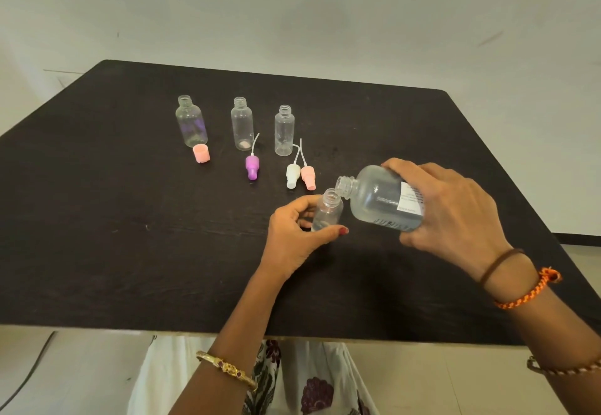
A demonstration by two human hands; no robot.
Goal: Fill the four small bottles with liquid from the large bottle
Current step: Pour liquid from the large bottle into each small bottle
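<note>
A small bottle (327, 209) is held upright by the left hand (294, 237) above the dark table (130, 235). The large bottle (382, 198) is gripped by the right hand (455, 209) and tilted to the left, its open mouth just beside the small bottle's opening. Farther away, three empty small bottles (242, 123) are standing in a row without caps. Near them a pink cap (201, 153) and three spray tops (252, 167) are lying on the table.

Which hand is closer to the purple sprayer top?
The left hand. It sits just right of and below the purple sprayer top, holding a small bottle. The right hand is farther right, tipping the large bottle.
</note>
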